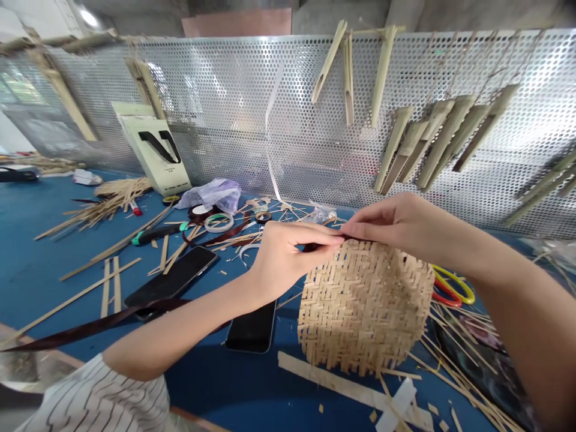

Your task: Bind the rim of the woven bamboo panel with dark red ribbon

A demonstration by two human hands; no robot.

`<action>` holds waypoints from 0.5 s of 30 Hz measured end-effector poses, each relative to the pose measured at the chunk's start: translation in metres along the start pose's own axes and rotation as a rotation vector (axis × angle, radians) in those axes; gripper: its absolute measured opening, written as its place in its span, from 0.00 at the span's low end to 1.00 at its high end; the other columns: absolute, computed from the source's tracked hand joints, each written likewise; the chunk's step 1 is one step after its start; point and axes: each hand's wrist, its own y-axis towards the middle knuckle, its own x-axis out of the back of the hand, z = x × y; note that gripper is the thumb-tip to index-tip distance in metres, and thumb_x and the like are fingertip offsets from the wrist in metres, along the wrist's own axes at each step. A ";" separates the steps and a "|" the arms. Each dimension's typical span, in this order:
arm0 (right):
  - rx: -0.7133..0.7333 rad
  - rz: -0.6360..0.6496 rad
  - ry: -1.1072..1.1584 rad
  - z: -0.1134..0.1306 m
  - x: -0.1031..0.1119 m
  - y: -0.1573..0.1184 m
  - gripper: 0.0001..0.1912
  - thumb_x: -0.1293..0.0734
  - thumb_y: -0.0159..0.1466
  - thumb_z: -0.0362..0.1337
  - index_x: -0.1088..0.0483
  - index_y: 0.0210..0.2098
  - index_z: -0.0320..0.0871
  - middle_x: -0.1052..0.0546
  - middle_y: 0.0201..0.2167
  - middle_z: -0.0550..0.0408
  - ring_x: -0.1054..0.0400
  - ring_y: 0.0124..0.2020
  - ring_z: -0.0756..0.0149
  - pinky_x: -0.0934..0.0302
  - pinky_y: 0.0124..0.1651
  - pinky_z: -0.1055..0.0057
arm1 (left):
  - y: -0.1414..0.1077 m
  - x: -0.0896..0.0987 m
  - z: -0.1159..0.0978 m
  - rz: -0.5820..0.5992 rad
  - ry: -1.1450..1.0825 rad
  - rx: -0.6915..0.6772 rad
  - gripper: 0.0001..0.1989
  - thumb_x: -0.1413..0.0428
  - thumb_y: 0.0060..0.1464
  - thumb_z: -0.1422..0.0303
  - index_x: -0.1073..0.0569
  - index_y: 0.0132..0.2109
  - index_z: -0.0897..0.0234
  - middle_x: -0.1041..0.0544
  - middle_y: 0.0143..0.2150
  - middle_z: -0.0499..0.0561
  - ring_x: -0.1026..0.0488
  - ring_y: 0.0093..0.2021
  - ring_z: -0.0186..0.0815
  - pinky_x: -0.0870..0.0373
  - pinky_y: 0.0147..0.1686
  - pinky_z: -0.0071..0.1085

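A rounded woven bamboo piece point(364, 306) stands upright in front of me, its lower edge ragged with cut strip ends. Along its top edge my left hand point(290, 255) pinches a dark brown ribbon against the weave, fingers closed. Close beside it, my right hand point(387, 222) is also closed, with thumb and fingertips on the ribbon and the piece's upper rim. The long ribbon tail point(76, 330) runs off to the left beneath my left forearm. Exactly how the ribbon sits under the fingertips is hidden.
Two phones point(175, 273) point(252, 327), a green-black tool point(159, 233), tape rolls point(219, 222) and bamboo strips point(112, 204) lie on the blue table point(202, 384). Yellow-handled scissors point(454, 285) are at right. Behind stand a paper box point(153, 150) and a perforated metal screen point(225, 120) hung with bamboo pieces.
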 end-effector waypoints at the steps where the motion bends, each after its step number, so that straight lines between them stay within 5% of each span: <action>1: -0.022 0.021 0.040 -0.001 0.001 0.001 0.17 0.34 0.59 0.50 0.22 0.32 0.44 0.24 0.27 0.57 0.33 0.30 0.66 0.43 0.31 0.73 | 0.000 0.000 0.000 0.000 0.006 -0.018 0.06 0.39 0.47 0.76 0.21 0.35 0.66 0.19 0.37 0.51 0.22 0.36 0.31 0.24 0.37 0.22; 9: -0.036 0.063 0.123 -0.007 0.004 -0.002 0.15 0.30 0.54 0.47 0.22 0.33 0.43 0.24 0.27 0.55 0.34 0.29 0.67 0.45 0.29 0.74 | 0.000 0.003 0.000 0.014 0.062 -0.125 0.05 0.41 0.49 0.75 0.21 0.34 0.63 0.20 0.41 0.51 0.22 0.39 0.32 0.24 0.38 0.26; 15: -0.018 0.044 0.177 -0.003 0.005 -0.008 0.11 0.30 0.55 0.41 0.22 0.35 0.42 0.23 0.27 0.55 0.35 0.27 0.69 0.44 0.29 0.75 | 0.001 0.009 -0.008 0.122 -0.041 0.087 0.02 0.39 0.48 0.71 0.22 0.31 0.61 0.21 0.42 0.50 0.23 0.41 0.35 0.25 0.40 0.30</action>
